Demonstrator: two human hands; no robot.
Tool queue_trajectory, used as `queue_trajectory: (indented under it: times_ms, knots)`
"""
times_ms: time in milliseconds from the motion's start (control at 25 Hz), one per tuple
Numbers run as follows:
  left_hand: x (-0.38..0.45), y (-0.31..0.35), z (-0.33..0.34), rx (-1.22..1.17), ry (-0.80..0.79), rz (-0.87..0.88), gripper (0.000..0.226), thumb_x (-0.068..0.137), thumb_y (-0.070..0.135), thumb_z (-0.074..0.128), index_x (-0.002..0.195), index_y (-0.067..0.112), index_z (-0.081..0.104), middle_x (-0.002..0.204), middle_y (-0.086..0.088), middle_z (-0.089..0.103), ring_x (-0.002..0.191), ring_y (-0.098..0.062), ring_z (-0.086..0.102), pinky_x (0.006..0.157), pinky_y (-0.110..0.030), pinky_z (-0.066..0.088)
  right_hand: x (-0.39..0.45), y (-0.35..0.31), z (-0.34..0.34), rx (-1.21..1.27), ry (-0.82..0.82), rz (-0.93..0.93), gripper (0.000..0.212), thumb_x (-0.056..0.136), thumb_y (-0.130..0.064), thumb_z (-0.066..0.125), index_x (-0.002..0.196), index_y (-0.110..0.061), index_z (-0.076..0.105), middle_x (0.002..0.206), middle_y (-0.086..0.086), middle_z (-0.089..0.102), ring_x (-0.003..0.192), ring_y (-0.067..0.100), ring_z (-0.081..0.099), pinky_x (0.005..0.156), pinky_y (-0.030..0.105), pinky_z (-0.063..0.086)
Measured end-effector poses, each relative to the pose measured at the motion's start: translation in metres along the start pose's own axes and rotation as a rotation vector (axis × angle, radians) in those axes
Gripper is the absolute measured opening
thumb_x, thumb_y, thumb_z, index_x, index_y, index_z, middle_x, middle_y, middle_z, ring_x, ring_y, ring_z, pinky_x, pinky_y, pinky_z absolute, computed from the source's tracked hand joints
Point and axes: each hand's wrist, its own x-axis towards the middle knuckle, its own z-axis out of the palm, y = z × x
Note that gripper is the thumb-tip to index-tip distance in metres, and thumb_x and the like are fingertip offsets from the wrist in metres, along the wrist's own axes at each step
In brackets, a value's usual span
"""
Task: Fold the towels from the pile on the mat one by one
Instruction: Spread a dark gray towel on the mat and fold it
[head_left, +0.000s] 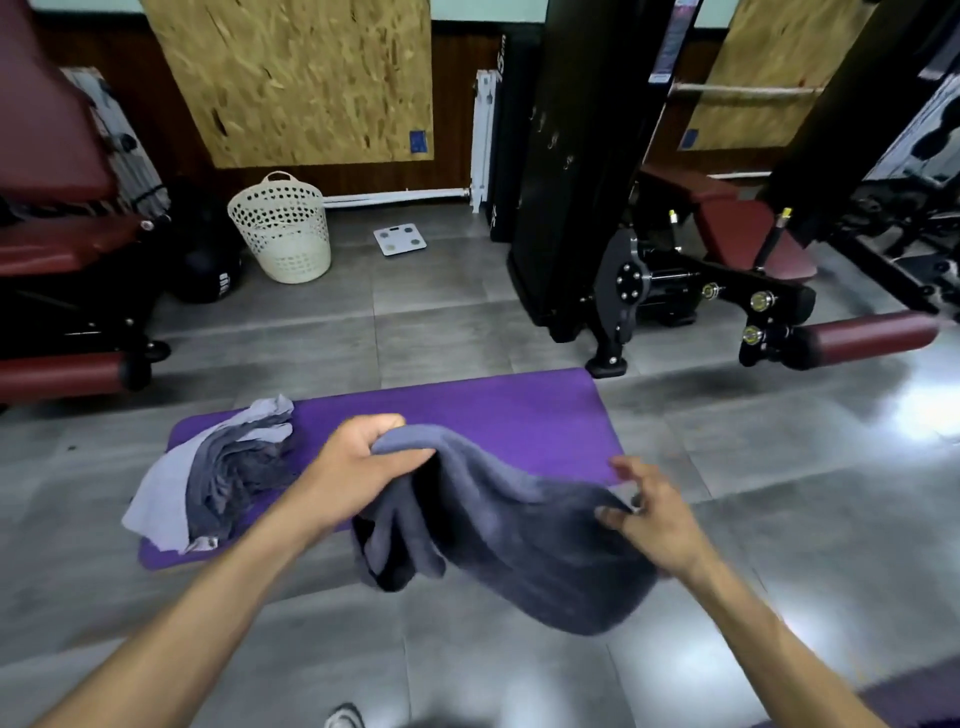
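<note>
Here, above the near edge of the purple mat (519, 415), the left hand (353, 467) clenches one end of a dark grey towel (519, 545) while the right hand (654, 519) pinches the other, so pulling them apart should flatten it before folding, clear of the pile (218, 478) on the mat's left end.

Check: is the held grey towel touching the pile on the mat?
Apart. The head view shows bare purple mat and the left hand between the held towel and the pile.
</note>
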Motion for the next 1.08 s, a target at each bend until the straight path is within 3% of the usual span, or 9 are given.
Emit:
queue_trajectory:
  times_ms: [80,160,280,440,520,600,760,960,1080]
  knots:
    - [-0.002,0.038,0.041,0.047,-0.168,0.111,0.04,0.078,0.041,0.07,0.059,0.022,0.041,0.058,0.01,0.036,0.055,-0.006,0.033,0.05,-0.023,0.028,-0.021,-0.026,0.022,0.046,-0.21,-0.271,0.1,0.066,-0.036,0.083,0.15,-0.031,0.029,0.156,-0.011,0.03,0.142,0.003,0.028,0.114,0.021,0.024]
    - [-0.005,0.065,0.071,0.065,-0.267,0.208,0.044,0.084,0.032,0.073,0.058,0.018,0.04,0.055,0.014,0.038,0.053,-0.003,0.035,0.051,-0.019,0.029,-0.038,-0.063,0.04,0.173,-0.212,-0.447,0.071,0.07,-0.024,0.079,0.134,-0.039,0.05,0.141,-0.009,0.053,0.133,0.008,0.046,0.109,0.031,0.039]
    - [-0.006,0.078,0.069,0.093,-0.284,0.237,0.028,0.075,0.031,0.083,0.071,0.022,0.056,0.062,0.014,0.055,0.059,-0.002,0.047,0.055,-0.018,0.037,-0.04,-0.088,0.027,0.517,-0.041,-0.315,0.039,0.08,0.006,0.063,0.092,-0.031,0.073,0.094,-0.009,0.075,0.091,0.004,0.068,0.078,0.025,0.053]
    - [-0.014,0.013,0.046,0.844,-0.169,0.025,0.038,0.068,0.054,0.071,0.093,0.029,0.059,0.085,0.007,0.067,0.084,-0.017,0.064,0.066,-0.029,0.046,-0.039,-0.116,-0.009,0.722,-0.041,-0.238,0.025,0.088,0.006,0.055,0.089,-0.014,0.071,0.08,-0.001,0.072,0.075,0.009,0.066,0.065,0.023,0.051]
    - [-0.021,-0.022,0.047,0.534,-0.037,-0.085,0.023,0.069,0.047,0.071,0.076,0.025,0.066,0.067,0.006,0.064,0.068,-0.017,0.063,0.06,-0.029,0.043,-0.04,-0.13,-0.017,0.619,-0.053,-0.275,0.025,0.087,0.007,0.053,0.091,-0.011,0.069,0.078,-0.003,0.071,0.073,0.005,0.064,0.064,0.021,0.049]
    - [-0.025,-0.033,0.036,-0.22,0.107,-0.207,0.008,0.065,0.025,0.072,0.071,0.021,0.075,0.07,0.004,0.069,0.067,-0.014,0.061,0.062,-0.027,0.047,-0.037,-0.13,-0.018,0.528,0.067,-0.213,0.027,0.084,0.003,0.053,0.095,-0.017,0.067,0.085,-0.007,0.072,0.078,0.004,0.064,0.069,0.022,0.05]
    - [-0.046,-0.027,0.004,-1.13,0.045,-0.025,0.054,0.064,0.036,0.08,0.108,0.007,0.069,0.108,-0.013,0.07,0.101,-0.025,0.066,0.088,-0.033,0.055,-0.038,-0.125,-0.011,0.125,0.1,0.012,0.019,0.077,-0.04,0.052,0.094,-0.034,0.057,0.096,-0.007,0.068,0.095,0.021,0.063,0.085,0.039,0.051]
    - [-0.076,-0.079,0.055,-0.333,-0.194,-0.321,0.076,0.025,0.051,0.096,0.086,0.012,0.076,0.08,0.006,0.072,0.074,-0.015,0.065,0.062,-0.019,0.049,-0.045,-0.16,-0.003,0.627,-0.247,0.151,0.026,0.093,-0.04,0.06,0.08,-0.021,0.073,0.081,-0.006,0.073,0.083,0.01,0.067,0.072,0.019,0.051]
    - [-0.084,-0.099,0.063,-0.779,0.052,-0.278,0.068,0.031,0.046,0.098,0.087,0.013,0.079,0.091,-0.01,0.075,0.079,-0.02,0.07,0.071,-0.027,0.057,-0.036,-0.171,-0.014,0.638,-0.22,0.14,0.026,0.093,-0.02,0.061,0.069,-0.019,0.072,0.069,-0.005,0.071,0.069,0.007,0.068,0.063,0.018,0.052]
